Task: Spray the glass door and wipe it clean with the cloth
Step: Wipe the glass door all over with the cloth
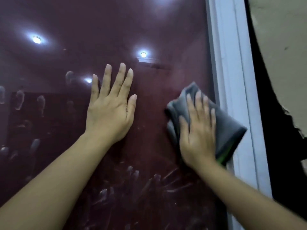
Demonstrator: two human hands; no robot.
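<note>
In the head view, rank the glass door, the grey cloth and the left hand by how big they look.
1. glass door, fills most of the frame.
2 and 3. grey cloth and left hand: look alike; the right hand covers part of the cloth, so unranked.

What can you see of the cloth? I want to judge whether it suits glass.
The cloth is dark grey, soft-looking like microfibre, folded into a thick pad with layered edges at its left side and a green strip along its lower right edge. The right hand presses it flat against the glass door, fingers spread over it. It sits tilted, near the door's white frame. It looks blurred. Whether it is damp cannot be told.
</note>
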